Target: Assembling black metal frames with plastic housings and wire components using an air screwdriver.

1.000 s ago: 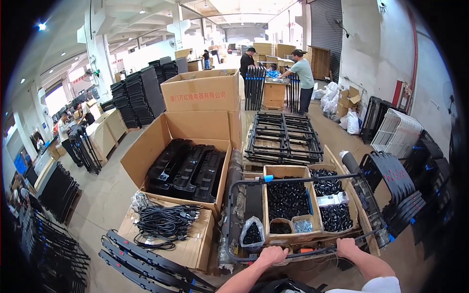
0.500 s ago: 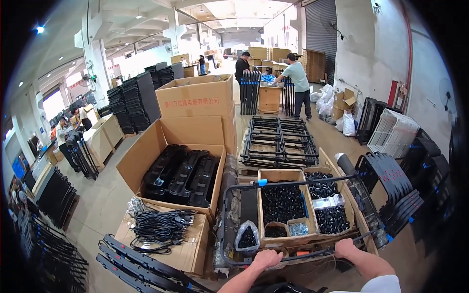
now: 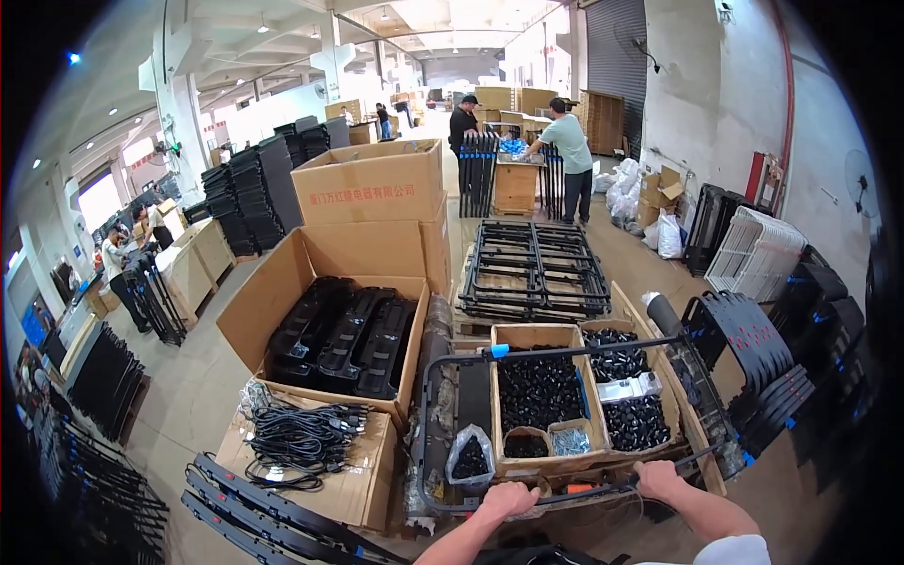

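Note:
My left hand (image 3: 511, 499) and my right hand (image 3: 657, 481) are both wrapped round the near side of a black tubular frame (image 3: 426, 414). The frame is rectangular with rounded corners and lies across several bins of parts. A piece of blue tape (image 3: 499, 350) is on its far bar. Inside its outline stand a wooden bin (image 3: 494, 395) of small black parts, silvery screws (image 3: 570, 443) in a small box, and a clear plastic bag (image 3: 469, 459) of black pieces. A second bin of black parts (image 3: 636, 422) is on the right. An orange object (image 3: 581, 489) shows between my hands.
To the left, an open carton (image 3: 247, 320) holds black moulded panels (image 3: 339, 334); black cables (image 3: 301, 438) lie on a closed box. Stacked black frames (image 3: 537, 268) lie beyond the bins. Two people (image 3: 565, 141) stand at a far crate. Black curved panels (image 3: 753, 339) stand at right.
The whole scene has shifted slightly left in view. Both hands keep hold of the frame, which has barely moved against the bins.

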{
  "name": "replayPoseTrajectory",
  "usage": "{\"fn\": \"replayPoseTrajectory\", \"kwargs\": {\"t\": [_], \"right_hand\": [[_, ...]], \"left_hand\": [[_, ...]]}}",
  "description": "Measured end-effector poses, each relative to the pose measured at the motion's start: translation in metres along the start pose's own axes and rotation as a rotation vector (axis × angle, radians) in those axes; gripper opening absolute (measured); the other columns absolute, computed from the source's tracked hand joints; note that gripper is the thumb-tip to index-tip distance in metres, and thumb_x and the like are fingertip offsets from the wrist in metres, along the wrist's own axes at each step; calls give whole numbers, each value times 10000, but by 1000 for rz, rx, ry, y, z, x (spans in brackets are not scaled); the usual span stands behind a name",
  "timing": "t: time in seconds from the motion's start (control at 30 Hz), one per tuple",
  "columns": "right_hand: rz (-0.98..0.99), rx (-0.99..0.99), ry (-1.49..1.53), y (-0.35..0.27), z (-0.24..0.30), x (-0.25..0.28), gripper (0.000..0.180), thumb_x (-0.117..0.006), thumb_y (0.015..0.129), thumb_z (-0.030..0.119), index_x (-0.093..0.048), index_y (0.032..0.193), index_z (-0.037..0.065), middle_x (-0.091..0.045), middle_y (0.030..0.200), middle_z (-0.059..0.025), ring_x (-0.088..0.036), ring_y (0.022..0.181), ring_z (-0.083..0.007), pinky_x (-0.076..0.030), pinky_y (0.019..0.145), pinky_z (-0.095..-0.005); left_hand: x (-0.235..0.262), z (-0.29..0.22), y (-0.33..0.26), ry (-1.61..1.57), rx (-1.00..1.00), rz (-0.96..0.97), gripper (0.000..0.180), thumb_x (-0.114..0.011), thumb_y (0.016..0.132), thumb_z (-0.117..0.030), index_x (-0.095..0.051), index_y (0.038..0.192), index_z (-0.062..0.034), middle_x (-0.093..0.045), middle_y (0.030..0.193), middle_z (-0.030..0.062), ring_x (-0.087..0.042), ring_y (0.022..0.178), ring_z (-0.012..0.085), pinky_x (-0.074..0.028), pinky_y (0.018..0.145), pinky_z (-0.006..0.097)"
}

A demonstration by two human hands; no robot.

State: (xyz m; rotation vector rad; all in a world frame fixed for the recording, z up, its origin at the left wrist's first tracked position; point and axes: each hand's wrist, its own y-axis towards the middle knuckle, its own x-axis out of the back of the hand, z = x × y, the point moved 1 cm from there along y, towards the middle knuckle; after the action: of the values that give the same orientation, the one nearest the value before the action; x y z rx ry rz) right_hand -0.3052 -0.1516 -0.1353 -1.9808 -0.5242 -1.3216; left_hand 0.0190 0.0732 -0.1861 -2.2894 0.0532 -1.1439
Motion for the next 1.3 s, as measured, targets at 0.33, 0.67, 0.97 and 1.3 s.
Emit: {"fn": "replayPoseTrajectory", "kwargs": {"t": [0.33, 0.67, 0.97, 1.3], "right_hand": [[219, 111, -130, 6, -5, 1, 225, -668, 861, 259, -722, 994, 85, -781, 870, -178, -786, 835, -355, -605, 701, -495], [-74, 102, 130, 4, 4, 22, 291, -666, 899, 255, -679, 1099, 45, -771, 945, -182, -772, 883, -382, -607, 801, -513], [-94, 173, 318, 4, 5, -6, 344, -648, 974, 318, -569, 1106, 11, -747, 1011, -235, -746, 946, -414, -589, 834, -517], [-254, 190, 368, 7, 4, -12, 296, -663, 967, 288, -543, 1026, 24, -728, 777, -221, -730, 702, -415, -585, 656, -526]], "left_hand": [[13, -2, 2, 6, -6, 49, 737, -364, 1058, -580, -764, 1215, 19, -713, 1290, 287, -671, 1243, 444, -503, 1095, 522], [12, -2, 5, 14, 26, 62, 732, -359, 1057, -594, -743, 1276, -10, -701, 1348, 244, -659, 1272, 420, -503, 1101, 512], [12, -5, 1, -14, 29, 48, 712, -385, 1057, -573, -752, 1253, 5, -708, 1316, 275, -675, 1244, 437, -509, 1088, 524], [-2, 0, 4, 25, 1, -72, 680, -399, 1054, -551, -791, 1130, 0, -752, 1203, 259, -721, 1143, 431, -558, 1018, 540]]}}
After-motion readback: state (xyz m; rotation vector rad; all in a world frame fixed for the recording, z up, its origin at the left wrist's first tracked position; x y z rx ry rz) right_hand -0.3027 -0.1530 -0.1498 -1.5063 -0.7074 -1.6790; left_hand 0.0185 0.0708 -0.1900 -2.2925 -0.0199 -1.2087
